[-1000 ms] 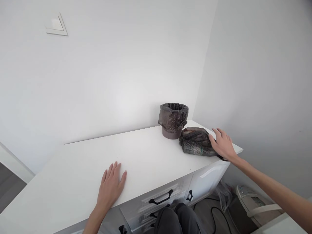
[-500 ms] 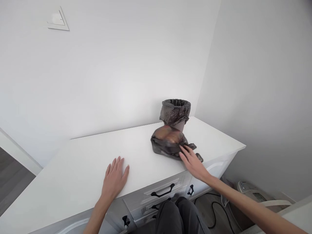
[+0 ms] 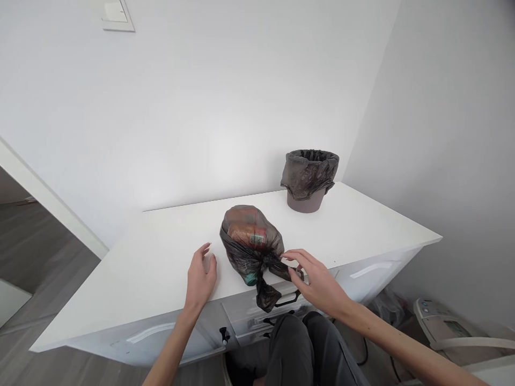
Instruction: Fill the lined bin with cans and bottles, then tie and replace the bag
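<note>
A tied dark plastic bag, stuffed with coloured contents, lies near the front edge of a white cabinet top. Its knotted tails hang over the edge. My right hand pinches one tail of the knot just right of the bag. My left hand hovers just left of the bag, fingers loosely apart, holding nothing. A small brown bin lined with a dark bag stands at the back right of the top.
White walls meet in a corner behind the bin, with a switch plate high on the left. Black drawer handles show under the top. My dark trousers are below. A white appliance and cables lie on the floor at right.
My right hand has dragged the tied bag from beside the bin to the front middle of the top. My left hand has lifted off the surface and moved towards the bag.
</note>
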A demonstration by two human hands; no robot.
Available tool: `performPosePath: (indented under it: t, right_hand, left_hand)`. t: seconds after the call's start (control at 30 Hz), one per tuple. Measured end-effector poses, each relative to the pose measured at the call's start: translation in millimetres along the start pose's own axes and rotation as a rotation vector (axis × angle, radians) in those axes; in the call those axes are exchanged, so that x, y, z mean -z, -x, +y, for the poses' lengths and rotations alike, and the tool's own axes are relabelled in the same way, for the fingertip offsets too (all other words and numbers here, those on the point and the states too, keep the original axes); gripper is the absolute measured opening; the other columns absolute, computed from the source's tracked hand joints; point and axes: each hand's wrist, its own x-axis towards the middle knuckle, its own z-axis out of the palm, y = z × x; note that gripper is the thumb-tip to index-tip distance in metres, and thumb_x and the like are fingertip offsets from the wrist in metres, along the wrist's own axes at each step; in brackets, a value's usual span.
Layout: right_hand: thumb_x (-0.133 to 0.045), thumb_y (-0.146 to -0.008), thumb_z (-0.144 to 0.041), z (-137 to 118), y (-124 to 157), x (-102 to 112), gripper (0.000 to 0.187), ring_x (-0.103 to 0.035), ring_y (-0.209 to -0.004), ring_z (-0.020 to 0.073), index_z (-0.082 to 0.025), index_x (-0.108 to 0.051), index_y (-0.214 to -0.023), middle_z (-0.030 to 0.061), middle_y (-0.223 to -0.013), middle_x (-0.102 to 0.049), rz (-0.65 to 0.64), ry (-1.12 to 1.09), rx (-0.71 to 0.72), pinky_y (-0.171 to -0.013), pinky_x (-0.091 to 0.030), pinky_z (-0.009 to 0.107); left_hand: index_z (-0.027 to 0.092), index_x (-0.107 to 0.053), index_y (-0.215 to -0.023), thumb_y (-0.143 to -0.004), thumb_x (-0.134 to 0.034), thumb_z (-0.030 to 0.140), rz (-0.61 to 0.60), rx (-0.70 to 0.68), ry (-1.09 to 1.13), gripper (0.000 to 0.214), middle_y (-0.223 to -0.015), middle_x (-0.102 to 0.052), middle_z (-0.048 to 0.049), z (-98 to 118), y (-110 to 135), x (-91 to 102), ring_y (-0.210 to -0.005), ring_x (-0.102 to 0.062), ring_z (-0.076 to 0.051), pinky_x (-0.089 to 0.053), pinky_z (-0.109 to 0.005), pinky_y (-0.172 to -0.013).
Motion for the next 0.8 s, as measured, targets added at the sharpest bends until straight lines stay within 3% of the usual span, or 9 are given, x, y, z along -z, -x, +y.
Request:
performPosePath:
  t: [0.07,0.17,0.27,0.37,0.5,0.63,0.8]
  right_hand:
    - [-0.042,-0.103,-0.027,14,1,-5,0.034,-0.070,-0.102,0.0233,-0.030,-0.059,-0.132,0.0093,-0.131,-0.065,0.023,0.048,0.021,-0.087,-0.059,0.039]
    - [-0.038,-0.105,-0.027,29,-5,-17,0.039,-0.071,-0.088,0.0198,-0.030,-0.056,-0.140,0.0091,-0.130,-0.065,-0.051,0.179,0.074,-0.076,-0.056,0.035]
    - [-0.041,-0.106,-0.031,27,-21,-25,0.040,-0.072,-0.087,0.0221,-0.029,-0.051,-0.145,0.0077,-0.119,-0.071,-0.193,0.366,0.100,-0.070,-0.050,0.033]
    - [-0.047,-0.105,-0.034,11,-36,-26,0.034,-0.073,-0.092,0.0272,-0.025,-0.056,-0.136,0.0081,-0.109,-0.075,-0.327,0.497,0.078,-0.069,-0.046,0.032]
    - [-0.050,-0.102,-0.033,-8,-42,-22,0.026,-0.074,-0.096,0.0302,-0.020,-0.061,-0.123,0.0126,-0.110,-0.076,-0.396,0.543,0.040,-0.072,-0.045,0.033]
    - [-0.053,-0.102,-0.037,-12,-36,-18,0.031,-0.073,-0.099,0.0289,-0.021,-0.062,-0.128,0.0119,-0.114,-0.076,-0.359,0.428,0.019,-0.077,-0.046,0.033]
    - [-0.043,-0.107,-0.049,-14,-27,-22,0.040,-0.071,-0.107,0.0260,-0.026,-0.066,-0.130,0.0092,-0.118,-0.076,-0.327,0.171,0.048,-0.086,-0.048,0.034]
  left_hand:
    - [0.019,-0.056,-0.130,-0.100,-0.042,0.040,0.083,-0.031,0.065,0.040,-0.133,-0.066,-0.0147,11,11,9.3,-0.121,-0.065,-0.028,-0.058,-0.044,-0.095]
    - [0.023,-0.062,-0.114,-0.102,-0.042,0.032,0.134,-0.287,0.021,0.025,-0.115,-0.068,-0.0103,42,29,20.1,-0.109,-0.067,-0.025,-0.057,-0.041,-0.092]
    - [0.025,-0.064,-0.111,-0.104,-0.042,0.022,0.061,-0.598,-0.095,0.023,-0.109,-0.068,-0.0073,78,40,19.4,-0.106,-0.065,-0.023,-0.055,-0.039,-0.091]
    - [0.024,-0.062,-0.118,-0.102,-0.048,0.020,-0.078,-0.743,-0.251,0.021,-0.116,-0.069,-0.0074,99,40,7.6,-0.115,-0.060,-0.026,-0.052,-0.043,-0.098]
    - [0.020,-0.055,-0.133,-0.095,-0.057,0.019,-0.206,-0.731,-0.412,0.039,-0.125,-0.068,-0.0106,92,36,-10.0,-0.125,-0.054,-0.032,-0.044,-0.053,-0.109]
    - [0.020,-0.055,-0.134,-0.091,-0.052,0.012,-0.157,-0.647,-0.422,0.044,-0.122,-0.067,-0.0109,77,37,-11.5,-0.123,-0.054,-0.032,-0.043,-0.052,-0.107]
    - [0.025,-0.062,-0.119,-0.091,-0.054,0.017,-0.114,-0.517,-0.285,0.030,-0.110,-0.069,-0.0069,73,37,2.2,-0.111,-0.060,-0.029,-0.046,-0.048,-0.100]
